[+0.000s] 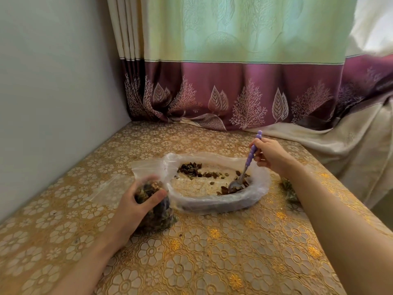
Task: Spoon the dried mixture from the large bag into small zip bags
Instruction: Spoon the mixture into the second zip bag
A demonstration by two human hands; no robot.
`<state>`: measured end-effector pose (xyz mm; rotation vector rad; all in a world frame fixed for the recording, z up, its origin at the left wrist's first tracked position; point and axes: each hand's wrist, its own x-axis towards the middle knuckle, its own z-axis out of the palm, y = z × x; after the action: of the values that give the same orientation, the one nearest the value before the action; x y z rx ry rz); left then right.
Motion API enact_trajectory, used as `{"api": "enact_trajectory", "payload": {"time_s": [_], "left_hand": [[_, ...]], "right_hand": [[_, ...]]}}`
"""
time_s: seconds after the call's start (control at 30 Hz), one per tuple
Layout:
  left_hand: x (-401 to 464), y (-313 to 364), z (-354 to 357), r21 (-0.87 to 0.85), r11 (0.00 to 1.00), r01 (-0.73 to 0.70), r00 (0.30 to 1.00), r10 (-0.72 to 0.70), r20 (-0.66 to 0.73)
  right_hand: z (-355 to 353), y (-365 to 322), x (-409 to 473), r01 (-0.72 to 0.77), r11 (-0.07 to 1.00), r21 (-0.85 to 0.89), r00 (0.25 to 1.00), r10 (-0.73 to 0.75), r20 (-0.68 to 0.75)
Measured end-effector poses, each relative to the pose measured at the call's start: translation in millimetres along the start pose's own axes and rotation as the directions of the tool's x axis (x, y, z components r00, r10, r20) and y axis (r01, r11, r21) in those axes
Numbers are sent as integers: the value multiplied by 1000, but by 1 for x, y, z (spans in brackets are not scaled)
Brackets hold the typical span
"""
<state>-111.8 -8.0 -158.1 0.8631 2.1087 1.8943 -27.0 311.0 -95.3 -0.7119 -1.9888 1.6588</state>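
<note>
Right hand pinching beaded lilac spoon in crinkly large bag; left hand clasping bulging small zip bag on floral tablecloth.

2 bare forearms enter from the lower frame; left hand and right hand wear no sleeves, rings or watches.
</note>
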Motion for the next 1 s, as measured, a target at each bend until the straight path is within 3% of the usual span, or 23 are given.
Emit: {"api": "enact_trajectory", "payload": {"time_s": [0.27,0.5,0.7,1.0], "left_hand": [[1,-1,1,-2,1000,-3,1000,3,4],[1,-2,1,2,1000,-8,1000,8,5],[2,-1,1,-6,1000,0,1000,0,16],[3,-3,1,39,999,17,1000,-18,11]], "right_hand": [[0,1,-9,-82,974,-211,996,89,23],[-2,7,-7,-165,986,-20,982,162,-101],[5,5,-4,-131,978,160,964,163,-209],[30,-23,-8,-30,930,366,977,105,-187]]}}
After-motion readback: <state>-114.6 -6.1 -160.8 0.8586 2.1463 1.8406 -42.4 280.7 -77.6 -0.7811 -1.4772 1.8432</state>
